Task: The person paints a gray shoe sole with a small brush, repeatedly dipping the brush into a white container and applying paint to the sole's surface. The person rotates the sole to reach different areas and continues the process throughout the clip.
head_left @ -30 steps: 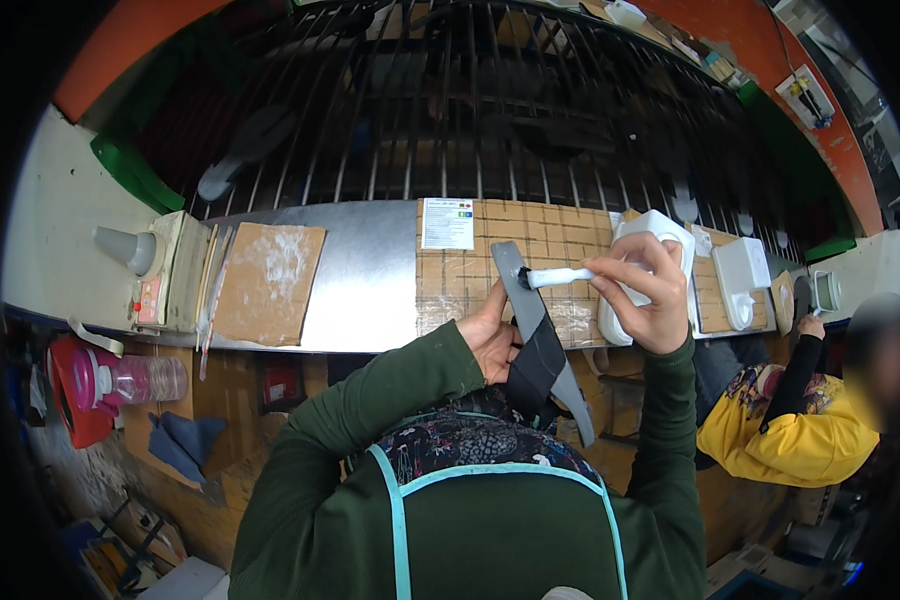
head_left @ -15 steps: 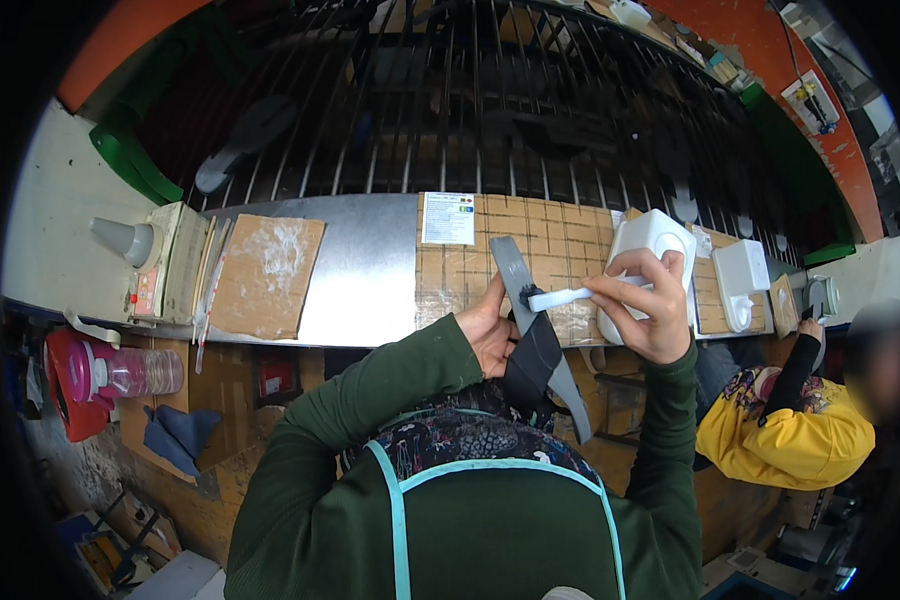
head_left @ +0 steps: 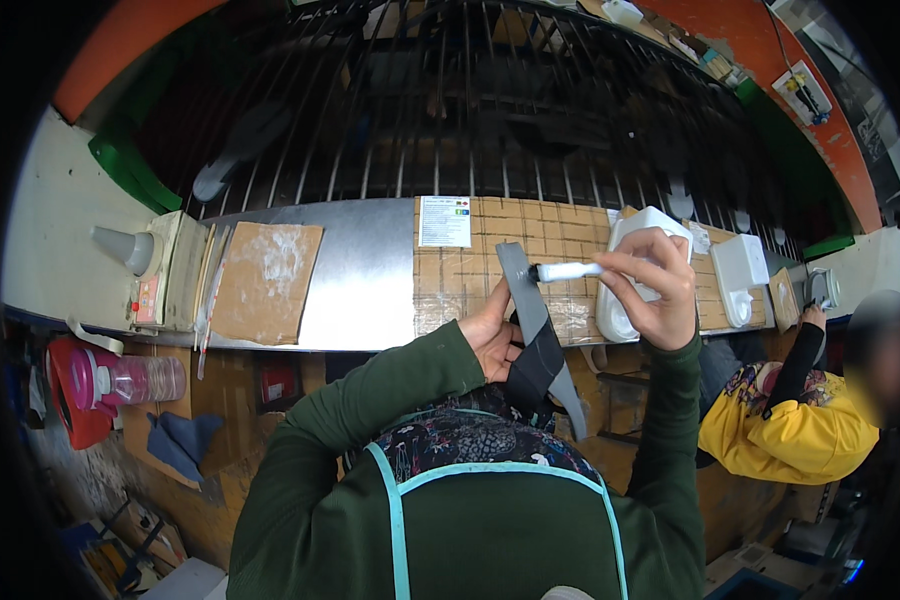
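Head view shows a metal-topped bench [head_left: 370, 280] with a gridded cutting mat [head_left: 470, 275] at 12 o'clock, a dark wire rack beyond it, and a cardboard sheet [head_left: 265, 280] at 10 o'clock. At centre, the left hand [head_left: 490, 335] grips a long grey strap piece [head_left: 530, 320], its long axis running from 12 to 6 o'clock. The right hand [head_left: 650, 285] is closed on a white marker [head_left: 568, 270], lying crosswise, its tip pointing toward 9 o'clock onto the strap. A person in yellow [head_left: 785, 430] sits at 4 o'clock.

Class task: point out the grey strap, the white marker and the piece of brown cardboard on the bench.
grey strap [head_left: 526, 300], head view, upper flat part.
white marker [head_left: 568, 270], head view, barrel.
brown cardboard [head_left: 267, 281], head view, centre.
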Demonstrator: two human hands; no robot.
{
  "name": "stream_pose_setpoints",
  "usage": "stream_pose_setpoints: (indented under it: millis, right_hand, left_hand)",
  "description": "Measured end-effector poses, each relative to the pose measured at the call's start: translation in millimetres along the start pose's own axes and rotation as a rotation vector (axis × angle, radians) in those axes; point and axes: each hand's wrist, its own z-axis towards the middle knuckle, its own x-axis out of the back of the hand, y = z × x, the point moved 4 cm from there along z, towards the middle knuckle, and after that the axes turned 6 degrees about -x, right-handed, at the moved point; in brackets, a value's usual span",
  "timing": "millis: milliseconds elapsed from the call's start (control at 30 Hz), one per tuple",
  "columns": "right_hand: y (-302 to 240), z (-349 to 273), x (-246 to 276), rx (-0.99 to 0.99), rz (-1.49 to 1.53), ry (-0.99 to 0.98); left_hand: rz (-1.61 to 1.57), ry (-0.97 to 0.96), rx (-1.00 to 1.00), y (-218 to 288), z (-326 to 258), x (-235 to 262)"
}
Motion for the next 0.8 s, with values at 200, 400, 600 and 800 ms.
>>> stream_pose_setpoints:
  millis: [200, 400, 600, 800]
  right_hand:
    - [-4.8, 5.1, 0.3, 0.03, -0.033, -0.044]
    - [-4.7, 2.2, 2.9, 0.07, -0.035, -0.076]
    - [-4.8, -3.7, 5.0, 0.085, -0.052, -0.13]
    - [3.6, 2.7, 10.3, -0.016, 0.106, -0.098]
  left_hand:
    - [0.036, 0.002, -0.045, 3.1, -0.6, -0.5]
    - [0.032, -0.028, -0.016, 5.5, -0.9, -4.9]
    - [0.008, 0.021, -0.048, 6.8, -0.5, -4.4]
    - [0.099, -0.022, -0.024, 8.3, -1.4, -6.7]
